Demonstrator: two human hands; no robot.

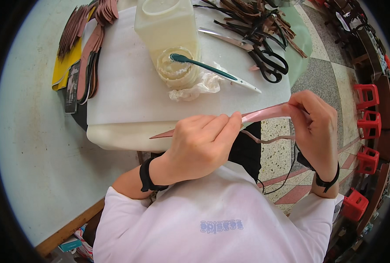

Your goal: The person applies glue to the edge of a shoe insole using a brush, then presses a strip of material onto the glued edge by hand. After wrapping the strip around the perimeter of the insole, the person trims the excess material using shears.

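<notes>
Currently, left-hand fingers are pinching a long, pointed, pink leather-like strip; right-hand fingers are gripping it further right | strip is stretching between them, near the smooth white board | green-and-white toothbrush is resting at a cloudy plastic jug | black-handled steel scissors are lying rightward

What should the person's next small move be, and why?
Probably draw the right hand gently outward while the left hand holds steady: both grip the long, thin, pinkish-brown, leather-like strip, and its glossy stretch between them curves slightly.
</notes>
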